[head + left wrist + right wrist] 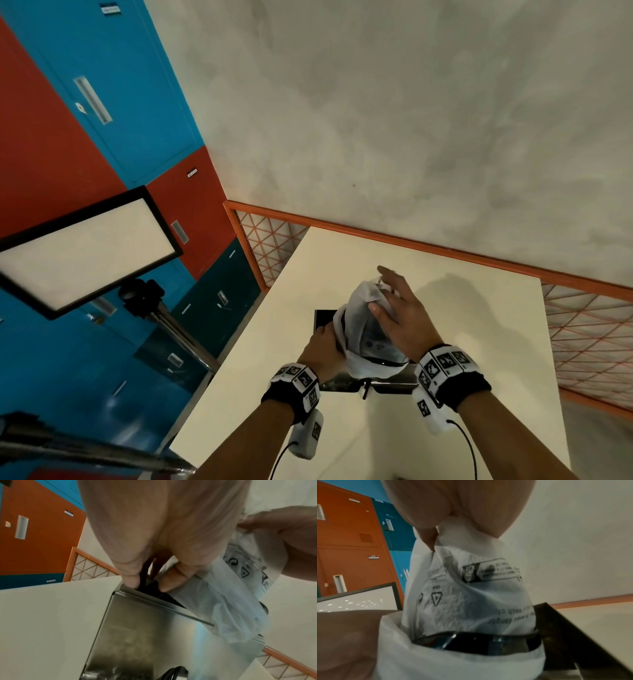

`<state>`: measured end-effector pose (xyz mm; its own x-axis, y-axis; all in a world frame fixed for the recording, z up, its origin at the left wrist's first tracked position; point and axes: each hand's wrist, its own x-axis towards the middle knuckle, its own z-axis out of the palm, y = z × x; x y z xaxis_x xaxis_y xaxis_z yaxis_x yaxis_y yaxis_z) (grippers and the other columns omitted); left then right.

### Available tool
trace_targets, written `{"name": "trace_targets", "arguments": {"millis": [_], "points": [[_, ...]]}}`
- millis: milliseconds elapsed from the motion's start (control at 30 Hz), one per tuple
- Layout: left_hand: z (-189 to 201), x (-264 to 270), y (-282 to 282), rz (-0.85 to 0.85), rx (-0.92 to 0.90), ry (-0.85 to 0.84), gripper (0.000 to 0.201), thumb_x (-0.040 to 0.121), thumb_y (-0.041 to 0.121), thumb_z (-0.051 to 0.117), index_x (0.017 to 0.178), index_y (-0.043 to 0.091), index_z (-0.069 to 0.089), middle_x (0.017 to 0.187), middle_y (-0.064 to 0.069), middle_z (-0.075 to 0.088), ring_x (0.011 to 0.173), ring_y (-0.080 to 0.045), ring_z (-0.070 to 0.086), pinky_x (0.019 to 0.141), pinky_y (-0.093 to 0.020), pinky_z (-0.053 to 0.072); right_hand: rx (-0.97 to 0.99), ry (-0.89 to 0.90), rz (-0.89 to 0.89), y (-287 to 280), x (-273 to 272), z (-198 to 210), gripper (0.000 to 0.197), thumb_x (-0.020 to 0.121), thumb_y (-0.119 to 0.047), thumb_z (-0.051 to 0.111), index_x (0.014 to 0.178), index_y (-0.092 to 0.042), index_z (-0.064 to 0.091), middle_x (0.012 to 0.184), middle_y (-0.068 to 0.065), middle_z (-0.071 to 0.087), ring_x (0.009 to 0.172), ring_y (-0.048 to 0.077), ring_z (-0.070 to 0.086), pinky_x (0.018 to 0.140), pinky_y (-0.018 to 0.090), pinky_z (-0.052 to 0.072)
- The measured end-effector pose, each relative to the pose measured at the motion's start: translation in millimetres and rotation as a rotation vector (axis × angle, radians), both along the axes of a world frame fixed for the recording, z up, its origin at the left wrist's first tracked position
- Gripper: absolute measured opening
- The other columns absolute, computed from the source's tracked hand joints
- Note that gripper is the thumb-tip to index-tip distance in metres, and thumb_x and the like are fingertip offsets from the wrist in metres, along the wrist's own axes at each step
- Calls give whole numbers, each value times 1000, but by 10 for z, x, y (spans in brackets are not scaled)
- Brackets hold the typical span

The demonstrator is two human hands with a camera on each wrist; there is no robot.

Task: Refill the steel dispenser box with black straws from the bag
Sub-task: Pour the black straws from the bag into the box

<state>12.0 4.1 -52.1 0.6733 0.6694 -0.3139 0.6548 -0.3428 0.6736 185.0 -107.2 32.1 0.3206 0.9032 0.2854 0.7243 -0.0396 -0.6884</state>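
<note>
The steel dispenser box [145, 628] stands on the table [462, 325]. The right hand [399, 318] pinches the bag [359, 329] upside down over it, and the left hand [322, 349] pinches black straws [154, 588] at the rim. The refill seems halfway; the bag is probably not empty yet.

Dispenser box [150, 626]: brushed steel, semi-gloss, smooth, hazy reflections and smudges low on the side. Bag [471, 595]: thin plastic film, milky translucent, crinkled, black print on it, soft sheen. Straws [164, 596]: black, look like plastic, slight gloss. Table [445, 308]: cream top, smooth, matt. Wall [411, 120]: grey, mottled, matt, plaster-like. Lockers [85, 102]: painted metal, blue and orange, satin. Rail [411, 243]: orange painted frame with wire mesh.
</note>
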Motion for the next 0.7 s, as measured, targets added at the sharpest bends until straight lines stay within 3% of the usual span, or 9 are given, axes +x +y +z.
{"name": "trace_targets", "arguments": {"millis": [100,233,367,467,533,600,700], "points": [[-9,-41,-26,-64,-24,-33,84,72,56,57,147,24,39,137,-6,52,122,-28,51,104,-45,47,48,-97,-53,8,57,42,29,97,-30,55,123,-21,64,157,-15,16,139,12,33,108,26,38],[-84,-83,-45,-95,36,-15,80,81,57,69,147,25,38,139,-4,47,122,-27,53,99,-42,50,56,-139,-162,45,91,90,29,90,-31,66,117,-23,65,157,-6,17,136,16,36,100,27,46],[-142,-99,-107,-133,197,29,69,89,63,55,144,21,42,129,-6,52,109,-32,57,83,-40,53,-12,-252,-199,71,142,75,31,89,-31,62,119,-23,62,147,-3,31,115,17,55,75,30,58],[-260,-109,-136,-134,231,23,70,89,68,46,144,24,41,126,-5,53,109,-31,55,81,-42,54,-114,-268,-106,101,130,33,31,95,-35,50,114,-13,61,136,-6,39,90,20,64,72,30,53],[-268,-99,-157,-136,243,14,70,90,67,44,145,25,39,128,-4,52,112,-30,53,84,-42,53,-162,-255,-91,104,118,48,31,97,-34,49,112,-10,60,132,-4,39,79,20,62,71,32,51],[-202,-74,-202,-118,250,-45,65,94,57,52,147,20,40,131,-7,50,116,-30,50,94,-42,49,-178,-226,-121,104,124,99,27,97,-32,50,108,-10,61,129,0,40,76,22,60,70,33,51],[-196,-56,-247,-90,278,-103,70,95,52,54,154,19,33,143,-8,44,127,-28,43,109,-40,39,-209,-268,-209,107,176,188,35,98,-40,41,101,-14,64,117,2,46,88,23,57,71,35,51]]}}
